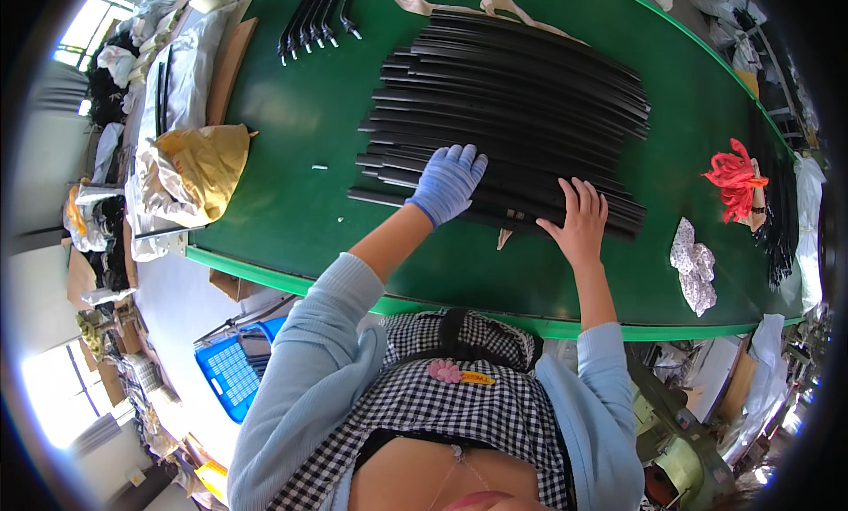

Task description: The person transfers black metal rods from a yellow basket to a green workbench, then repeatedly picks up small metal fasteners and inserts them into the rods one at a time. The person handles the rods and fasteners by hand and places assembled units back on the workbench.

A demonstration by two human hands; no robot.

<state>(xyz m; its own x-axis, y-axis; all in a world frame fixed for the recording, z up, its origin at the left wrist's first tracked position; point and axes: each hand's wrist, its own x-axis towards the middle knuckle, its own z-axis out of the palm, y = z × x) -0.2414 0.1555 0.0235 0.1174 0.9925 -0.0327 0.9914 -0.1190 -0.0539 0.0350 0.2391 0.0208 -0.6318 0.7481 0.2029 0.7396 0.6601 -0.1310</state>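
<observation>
A broad layer of long black tubes or strips (512,96) lies side by side on the green tabletop (300,215), their ends uneven at the left. My left hand (447,182), in a pale blue knitted glove, lies with outstretched fingers on the nearer tubes, left of their middle. Bare and spread, my right hand (579,221) rests on the near right part of the same layer, its thumb pointing left. Neither hand is wrapped round a tube. Between them, small light marks show on the near tubes. A cream cloth strip (521,15) shows beyond the far edge of the layer.
Several thin black rods with pale tips (320,21) lie at the far left. A yellow sack (208,171) sits at the left edge. At the right are a red bundle (735,182), a patterned cloth (692,265) and black cords (777,237). A blue crate (228,374) stands below the table.
</observation>
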